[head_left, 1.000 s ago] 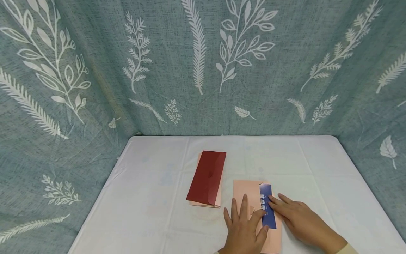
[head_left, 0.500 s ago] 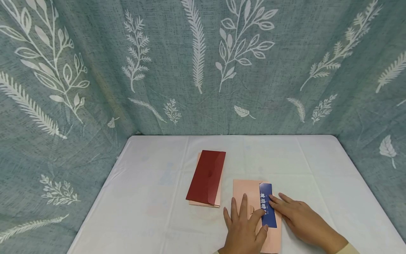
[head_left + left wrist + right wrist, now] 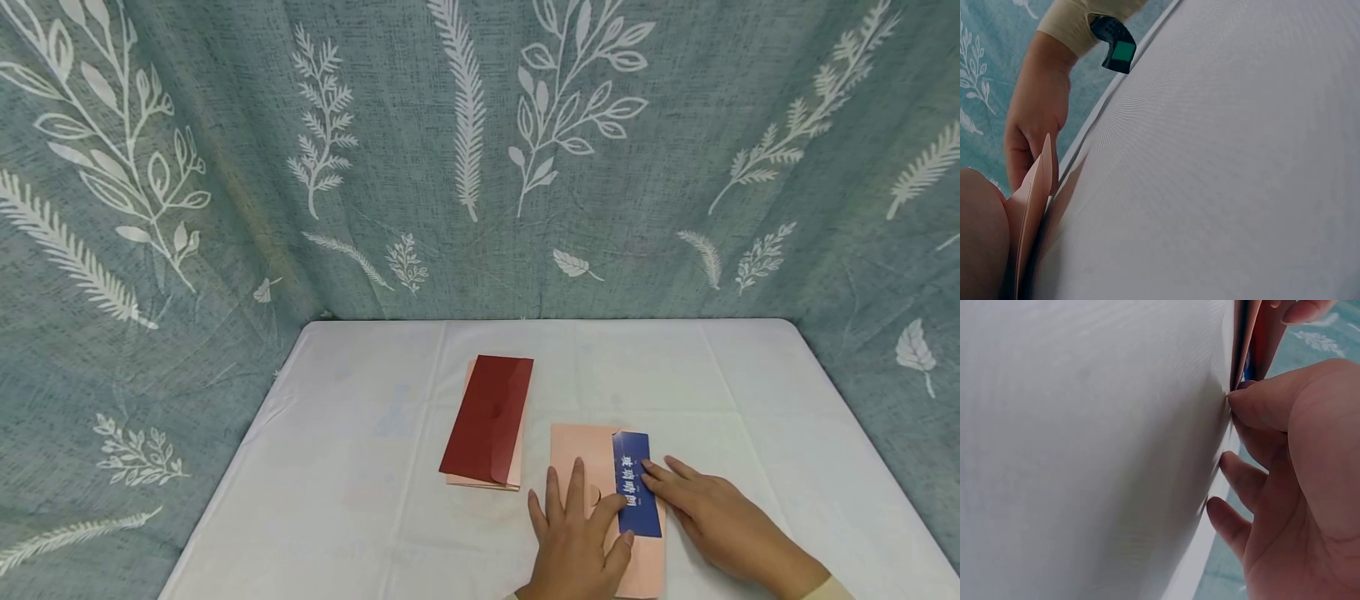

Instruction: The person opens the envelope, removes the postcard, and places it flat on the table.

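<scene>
Wide passage over white tablecloth (image 3: 315, 483), lower left of head view; another right of centre, above right hand (image 3: 716, 512). Red envelope (image 3: 482, 421), below centre, lies between; narrow gap to pink envelope (image 3: 581, 444), left hand (image 3: 573, 537) at lower end. Curtain (image 3: 495, 258) bounds top.

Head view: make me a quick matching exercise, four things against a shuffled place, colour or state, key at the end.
1. red envelope
2. blue card
3. left hand
4. curtain

A. fingers spread over the pink envelope
B. green-blue with white leaf print
C. lies untouched, beyond and left of item 3
D. bears white characters

Pairs: 1-C, 2-D, 3-A, 4-B
</scene>
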Action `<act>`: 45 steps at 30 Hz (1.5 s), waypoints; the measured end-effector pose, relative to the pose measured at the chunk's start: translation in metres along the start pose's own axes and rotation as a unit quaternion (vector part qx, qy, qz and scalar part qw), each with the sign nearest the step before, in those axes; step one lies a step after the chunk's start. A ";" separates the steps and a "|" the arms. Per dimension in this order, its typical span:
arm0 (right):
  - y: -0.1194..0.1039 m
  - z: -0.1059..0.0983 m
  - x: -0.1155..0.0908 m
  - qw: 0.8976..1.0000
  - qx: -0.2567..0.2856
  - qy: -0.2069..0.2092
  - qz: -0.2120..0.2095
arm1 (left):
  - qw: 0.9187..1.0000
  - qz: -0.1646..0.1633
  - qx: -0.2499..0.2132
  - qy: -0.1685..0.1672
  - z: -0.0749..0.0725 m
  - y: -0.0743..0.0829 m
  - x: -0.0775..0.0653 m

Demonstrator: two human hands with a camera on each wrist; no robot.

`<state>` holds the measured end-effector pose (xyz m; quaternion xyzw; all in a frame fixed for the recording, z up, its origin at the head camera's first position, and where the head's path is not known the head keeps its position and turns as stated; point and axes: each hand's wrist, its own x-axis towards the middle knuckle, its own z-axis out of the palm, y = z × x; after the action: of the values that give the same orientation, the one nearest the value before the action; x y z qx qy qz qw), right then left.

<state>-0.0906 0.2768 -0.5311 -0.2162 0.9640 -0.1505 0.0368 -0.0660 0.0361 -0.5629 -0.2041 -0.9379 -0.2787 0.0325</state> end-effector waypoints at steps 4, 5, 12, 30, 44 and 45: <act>0.002 0.000 -0.002 1.000 0.002 0.006 0.000 | 1.000 0.000 -0.006 0.004 0.001 0.000 0.000; 0.002 0.000 -0.002 1.000 0.001 0.008 0.000 | 1.000 0.000 -0.007 0.004 0.001 0.000 0.000; 0.002 0.001 -0.002 1.000 0.002 0.006 0.004 | 1.000 0.002 0.000 0.011 0.002 0.000 0.000; 0.006 -0.002 -0.003 1.000 0.001 -0.010 0.023 | 1.000 -0.002 0.004 0.006 0.003 -0.001 0.000; 0.014 -0.002 -0.007 1.000 -0.001 0.011 0.016 | 1.000 -0.009 0.002 -0.001 0.002 -0.001 -0.001; 0.014 -0.002 -0.008 1.000 -0.001 0.010 0.016 | 1.000 -0.008 0.002 -0.001 0.002 -0.001 -0.001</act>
<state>-0.0897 0.2926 -0.5339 -0.1992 0.9678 -0.1512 0.0298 -0.0652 0.0362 -0.5649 -0.1965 -0.9401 -0.2771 0.0300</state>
